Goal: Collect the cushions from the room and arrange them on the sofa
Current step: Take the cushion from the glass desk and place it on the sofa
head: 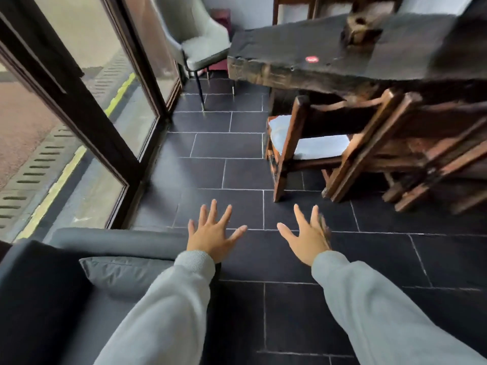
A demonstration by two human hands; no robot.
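Both hands out front over the dark tiled floor (245,254), palms down, holding nothing. Left hand (213,234): fingers (212,210) spread wide and straight, touching nothing, hovering past the sofa arm's near end. Right hand (308,239): fingers fanned open too, thumb out to the left; far edge blurred. Grey sleeves to both wrists. One grey cushion (126,272) lies on the sofa (39,299), near left, against the armrest, just left of the left forearm. Wooden chair with pale seat pad (305,143) stands far right, tucked under a dark table (329,48). Grey armchair (203,48) far off by the window.
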